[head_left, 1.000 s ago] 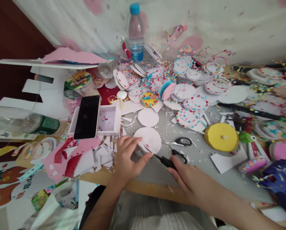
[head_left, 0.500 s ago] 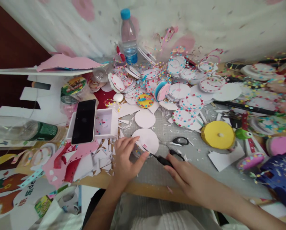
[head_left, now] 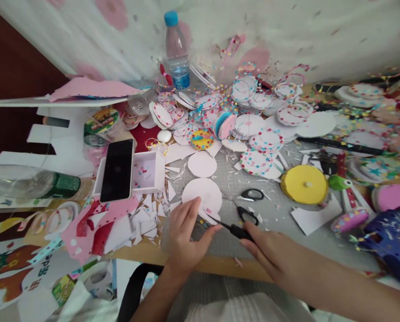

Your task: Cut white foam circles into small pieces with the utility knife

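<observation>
My right hand (head_left: 270, 252) is closed round the black handle of a thin pointed tool (head_left: 240, 231), its exact kind unclear. The tool's narrow dark shaft points left, towards my left hand (head_left: 185, 239). Between that hand's thumb and fingers is a small white piece with coloured bits on it (head_left: 204, 221), mostly hidden by the fingers. Just behind lies a white paper disc (head_left: 200, 191), and a smaller white disc (head_left: 202, 164) sits farther back. Black-handled scissors (head_left: 252, 195) rest open on the grey mat (head_left: 229, 250), beyond the tool.
A phone (head_left: 117, 169) lies across a white box (head_left: 154, 172) on the left, near paper scraps (head_left: 148, 222). Decorated discs (head_left: 266, 141) crowd the back. On the right are a yellow round piece (head_left: 304, 184) and a blue glue gun (head_left: 389, 243). A water bottle (head_left: 177, 56) stands behind.
Both hands have shifted a little to the right, with the small piece and the thin tool. The scissors' lower handle, partly covered before, now shows fully.
</observation>
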The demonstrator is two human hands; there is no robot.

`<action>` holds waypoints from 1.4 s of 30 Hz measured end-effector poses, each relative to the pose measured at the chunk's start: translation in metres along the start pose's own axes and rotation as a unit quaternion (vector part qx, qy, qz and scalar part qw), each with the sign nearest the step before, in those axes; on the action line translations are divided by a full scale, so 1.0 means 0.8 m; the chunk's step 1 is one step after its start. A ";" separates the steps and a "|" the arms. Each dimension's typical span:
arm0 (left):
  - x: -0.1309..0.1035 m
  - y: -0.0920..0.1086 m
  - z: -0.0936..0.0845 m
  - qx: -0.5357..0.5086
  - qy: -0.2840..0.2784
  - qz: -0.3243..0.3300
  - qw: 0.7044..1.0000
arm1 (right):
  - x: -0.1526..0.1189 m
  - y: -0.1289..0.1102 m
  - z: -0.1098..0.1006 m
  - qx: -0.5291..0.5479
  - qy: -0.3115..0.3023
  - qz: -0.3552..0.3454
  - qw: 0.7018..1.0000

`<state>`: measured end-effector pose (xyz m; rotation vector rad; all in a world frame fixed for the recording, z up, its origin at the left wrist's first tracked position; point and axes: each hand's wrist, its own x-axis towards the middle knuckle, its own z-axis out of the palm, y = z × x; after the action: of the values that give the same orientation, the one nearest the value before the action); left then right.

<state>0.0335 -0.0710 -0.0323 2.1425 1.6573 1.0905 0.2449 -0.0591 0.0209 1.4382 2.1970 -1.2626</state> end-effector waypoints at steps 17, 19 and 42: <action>0.004 0.006 0.007 -0.061 -0.009 -0.007 0.998 | 0.001 0.020 0.013 0.070 0.039 -0.033 0.996; 0.008 0.007 0.007 -0.068 -0.016 -0.014 0.997 | 0.003 0.022 0.012 0.086 0.046 -0.036 0.995; 0.051 0.030 0.003 0.014 0.000 -0.012 1.000 | -0.013 0.115 0.027 -0.175 0.372 0.056 0.910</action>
<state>0.0564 -0.0417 -0.0033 2.1332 1.7046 1.0670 0.3213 -0.0685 -0.0351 2.0615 2.5303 -0.2348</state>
